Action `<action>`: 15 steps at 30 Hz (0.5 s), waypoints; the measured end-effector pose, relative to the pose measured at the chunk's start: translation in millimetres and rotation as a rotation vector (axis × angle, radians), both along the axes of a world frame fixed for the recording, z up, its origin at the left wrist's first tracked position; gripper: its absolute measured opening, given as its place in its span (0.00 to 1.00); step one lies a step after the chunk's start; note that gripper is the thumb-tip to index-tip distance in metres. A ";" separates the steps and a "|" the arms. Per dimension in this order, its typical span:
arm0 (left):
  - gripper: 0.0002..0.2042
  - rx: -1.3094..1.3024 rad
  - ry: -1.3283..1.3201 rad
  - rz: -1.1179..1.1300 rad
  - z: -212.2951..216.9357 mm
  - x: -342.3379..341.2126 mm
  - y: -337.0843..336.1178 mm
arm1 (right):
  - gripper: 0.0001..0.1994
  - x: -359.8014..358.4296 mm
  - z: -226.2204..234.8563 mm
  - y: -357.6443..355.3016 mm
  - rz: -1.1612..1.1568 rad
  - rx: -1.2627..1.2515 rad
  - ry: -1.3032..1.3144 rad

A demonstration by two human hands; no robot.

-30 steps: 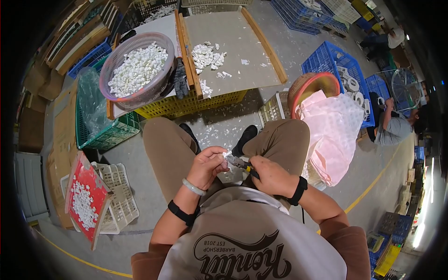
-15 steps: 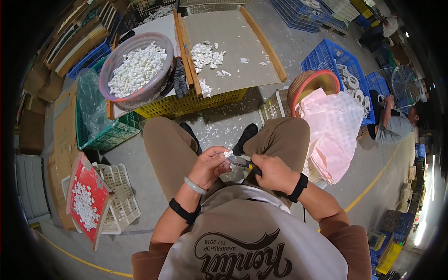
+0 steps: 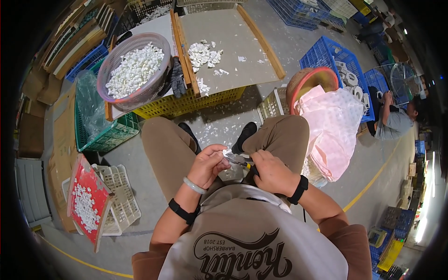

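- Pinching white piece (image 3: 227,152), left hand (image 3: 205,166); gripping pliers (image 3: 239,160), right hand (image 3: 274,172); seemingly unfinished.
- Cannot tell if done: heap (image 3: 134,71) in basket (image 3: 108,92), 11 o'clock; pile (image 3: 204,56) on desk (image 3: 226,29), 12 o'clock.

Your left hand (image 3: 207,164) pinches beside the tip of the pliers (image 3: 238,159); your right hand (image 3: 273,173) grips their handles, forearms (image 3: 173,219) slanting inward.

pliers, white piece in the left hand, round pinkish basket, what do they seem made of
Pliers: metal head, by its grey sheen; dark-and-yellow handle suggests plastic coating. White piece: perhaps matte plastic from its pale look, but too small to be sure. Round pinkish basket: likely plastic, slightly glossy, given its evenly perforated wall.
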State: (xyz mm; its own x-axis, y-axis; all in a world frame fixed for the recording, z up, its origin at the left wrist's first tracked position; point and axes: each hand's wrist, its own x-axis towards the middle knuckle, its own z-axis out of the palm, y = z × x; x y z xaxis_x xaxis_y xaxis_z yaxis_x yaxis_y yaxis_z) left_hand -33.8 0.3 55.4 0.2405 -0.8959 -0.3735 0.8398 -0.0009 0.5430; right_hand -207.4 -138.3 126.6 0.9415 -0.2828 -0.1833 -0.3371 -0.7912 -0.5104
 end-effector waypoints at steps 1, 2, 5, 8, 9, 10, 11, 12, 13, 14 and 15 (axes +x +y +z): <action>0.08 0.001 0.000 -0.001 -0.7 -0.2 0.2 | 0.17 0.1 -1.9 0.5 0.000 0.013 -0.001; 0.08 -0.006 -0.003 0.000 -1.6 -0.1 0.6 | 0.17 0.1 -4.0 1.0 -0.001 0.026 -0.002; 0.08 -0.006 0.000 -0.002 -4.7 0.7 2.6 | 0.16 0.5 -9.3 1.2 -0.006 0.065 0.016; 0.08 -0.002 0.009 -0.003 -4.7 1.1 3.8 | 0.15 1.2 -10.5 2.1 -0.017 0.118 -0.010; 0.08 -0.003 0.013 0.000 -4.4 1.4 3.6 | 0.15 1.6 -10.7 3.0 -0.016 0.117 -0.011; 0.08 -0.004 0.012 0.001 -4.2 1.7 3.5 | 0.14 1.7 -11.0 4.9 -0.034 0.128 -0.036; 0.08 -0.001 0.011 0.004 -3.8 1.8 3.5 | 0.13 1.8 -11.2 6.7 -0.052 0.138 -0.061; 0.07 -0.005 0.010 0.004 -3.1 1.3 1.2 | 0.13 1.1 -11.8 6.7 -0.057 0.130 -0.062; 0.07 -0.014 0.010 -0.004 -2.1 0.6 0.0 | 0.12 0.2 -14.2 6.1 -0.064 0.158 -0.052; 0.07 0.028 -0.006 -0.006 -0.9 -0.5 0.6 | 0.11 -1.2 -16.5 5.8 -0.075 0.185 -0.044; 0.07 0.058 -0.022 -0.018 1.4 -2.0 -1.9 | 0.10 -3.1 -15.9 5.5 -0.081 0.174 -0.054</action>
State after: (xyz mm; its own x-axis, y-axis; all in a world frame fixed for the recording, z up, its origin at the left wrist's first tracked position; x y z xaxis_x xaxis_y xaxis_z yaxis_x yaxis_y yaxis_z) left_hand -35.9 -1.5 56.7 0.2331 -0.8772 -0.4198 0.8269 -0.0483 0.5602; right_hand -210.6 -132.8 110.7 0.9267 -0.3266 -0.1858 -0.3645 -0.6611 -0.6558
